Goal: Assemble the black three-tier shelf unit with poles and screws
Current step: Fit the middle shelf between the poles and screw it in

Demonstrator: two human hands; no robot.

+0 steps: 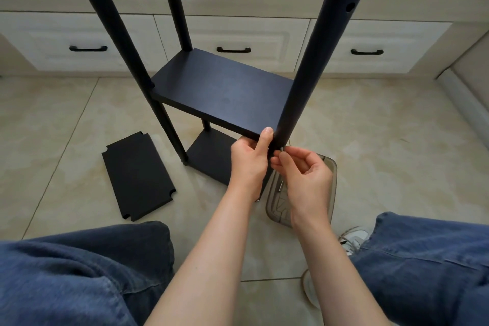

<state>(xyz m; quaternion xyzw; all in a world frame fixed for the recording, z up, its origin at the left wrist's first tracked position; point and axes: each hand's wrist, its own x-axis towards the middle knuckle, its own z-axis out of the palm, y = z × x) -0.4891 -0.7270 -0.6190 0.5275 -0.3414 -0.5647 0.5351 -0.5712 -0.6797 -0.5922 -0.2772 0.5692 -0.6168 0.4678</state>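
The black shelf unit stands on the tiled floor with a middle board [222,92] and a bottom board [211,156] fitted between black poles. My left hand [250,156] grips the near corner of the middle board where it meets the near right pole [315,61]. My right hand [301,167] pinches a small silver screw [282,149] against that pole, just below the board. A third black board [139,176] with notched corners lies flat on the floor to the left.
A clear grey plastic tray [332,193] with small hardware sits on the floor under my right hand. White drawers [232,47] with black handles run along the back. My knees in blue jeans fill the lower corners, a white shoe [354,239] beside the right one.
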